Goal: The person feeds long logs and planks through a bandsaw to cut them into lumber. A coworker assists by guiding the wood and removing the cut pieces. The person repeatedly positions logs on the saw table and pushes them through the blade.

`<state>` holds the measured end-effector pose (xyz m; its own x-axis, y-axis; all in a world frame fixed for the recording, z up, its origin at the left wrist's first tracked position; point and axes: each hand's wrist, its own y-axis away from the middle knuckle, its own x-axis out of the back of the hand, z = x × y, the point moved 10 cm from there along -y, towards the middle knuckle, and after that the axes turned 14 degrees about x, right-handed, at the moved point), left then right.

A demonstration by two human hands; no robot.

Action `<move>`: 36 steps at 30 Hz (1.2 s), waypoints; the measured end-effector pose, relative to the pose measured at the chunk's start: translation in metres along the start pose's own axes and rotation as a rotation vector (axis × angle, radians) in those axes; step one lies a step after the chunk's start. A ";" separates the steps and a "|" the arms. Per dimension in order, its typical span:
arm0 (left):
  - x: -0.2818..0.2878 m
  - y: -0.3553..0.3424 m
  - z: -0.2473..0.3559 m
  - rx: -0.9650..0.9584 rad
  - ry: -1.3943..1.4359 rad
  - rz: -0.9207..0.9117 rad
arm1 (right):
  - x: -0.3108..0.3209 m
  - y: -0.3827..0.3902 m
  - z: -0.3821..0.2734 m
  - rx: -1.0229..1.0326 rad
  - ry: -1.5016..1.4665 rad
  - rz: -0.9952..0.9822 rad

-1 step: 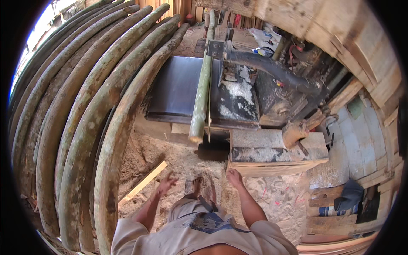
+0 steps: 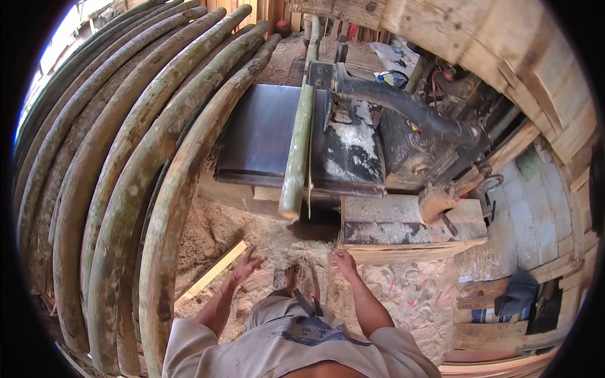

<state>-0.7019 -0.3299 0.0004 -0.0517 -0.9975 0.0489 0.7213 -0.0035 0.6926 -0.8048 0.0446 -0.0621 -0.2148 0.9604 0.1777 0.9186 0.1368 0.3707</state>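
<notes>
A slender green-grey log [image 2: 295,164] lies lengthwise across a dark metal saw table [image 2: 258,129], its cut end jutting past the near edge towards me. A thin strip [image 2: 309,189] runs along its right side. Short of the log's end, my left hand [image 2: 247,267] is held up over the sawdust, fingers apart, holding nothing. My right hand [image 2: 343,262] has its fingers curled in, beside the near left corner of a wooden block [image 2: 409,249]; I see nothing in it. A dark metal arm [image 2: 391,94] reaches from the right to a bracket [image 2: 321,74] over the log.
Several long bark-covered logs [image 2: 157,135] are stacked on my left. A pale wood strip [image 2: 211,274] lies on the sawdust floor [image 2: 403,296]. A dark gap [image 2: 315,228] opens below the table edge. Plank walls [image 2: 504,57] and a dark cloth [image 2: 518,291] are on the right.
The log's near end has come a little closer to me. My left hand has shifted slightly to the right and up; my right hand has barely moved.
</notes>
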 end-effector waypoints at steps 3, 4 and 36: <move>0.007 -0.021 0.128 -0.028 -0.216 -0.061 | -0.032 -0.033 -0.066 0.064 -0.055 -0.039; 0.014 -0.039 0.143 -0.065 -0.265 -0.076 | -0.041 -0.038 -0.087 0.096 -0.070 -0.048; -0.125 0.184 -0.037 -0.028 -0.260 -0.464 | -0.121 0.257 -0.068 0.203 -0.091 -0.389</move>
<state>-0.5368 -0.2083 0.0953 -0.5365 -0.8402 -0.0785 0.6003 -0.4454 0.6642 -0.5649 -0.0528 0.0733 -0.5354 0.8442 -0.0242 0.8237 0.5283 0.2059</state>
